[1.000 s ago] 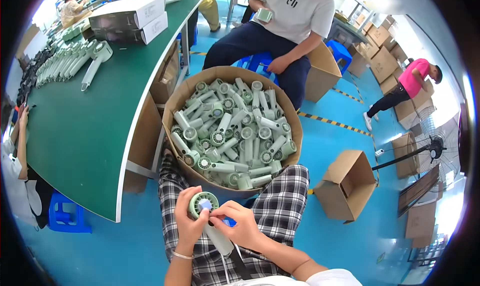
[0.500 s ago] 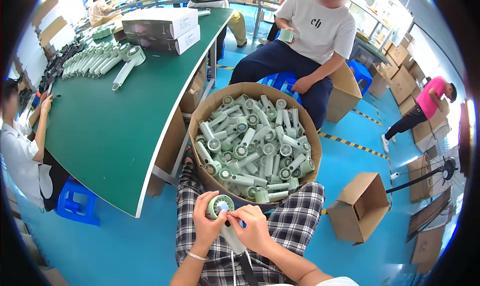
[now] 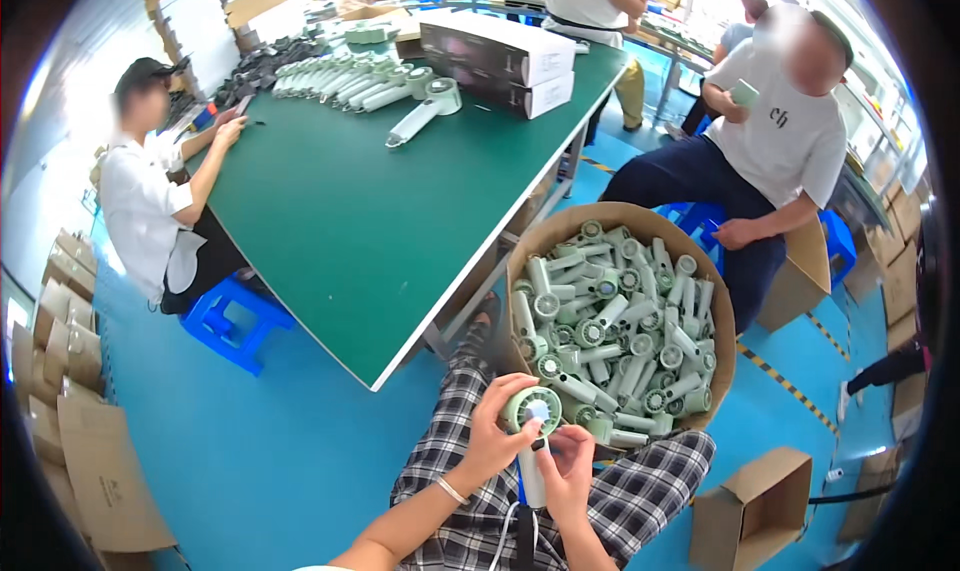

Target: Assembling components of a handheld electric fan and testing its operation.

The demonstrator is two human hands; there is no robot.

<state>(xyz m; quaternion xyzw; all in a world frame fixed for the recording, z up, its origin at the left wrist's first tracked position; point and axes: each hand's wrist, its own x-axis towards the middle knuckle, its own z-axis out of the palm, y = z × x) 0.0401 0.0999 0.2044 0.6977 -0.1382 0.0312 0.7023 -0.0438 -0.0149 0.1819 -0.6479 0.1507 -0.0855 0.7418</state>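
Note:
Above my lap I hold a pale green handheld fan upright, its round grilled head at the top and its handle pointing down. My left hand is closed around the head, with the thumb across the front by a whitish-blue centre. My right hand is at the upper handle, thumb against its side and fingers curled; whether the fingers also grip something small cannot be seen. Just beyond my hands, a large round cardboard bin holds many similar fans heaped loosely.
A green-topped table stands at left, bearing a row of fans and stacked boxes. One person sits beyond the bin, another at the table's left. An open carton stands on the floor at right.
The view has swung left, so the scene sits farther right. My right hand has turned from a fingertip pinch at the fan's neck to lie alongside its handle. My left hand keeps its hold.

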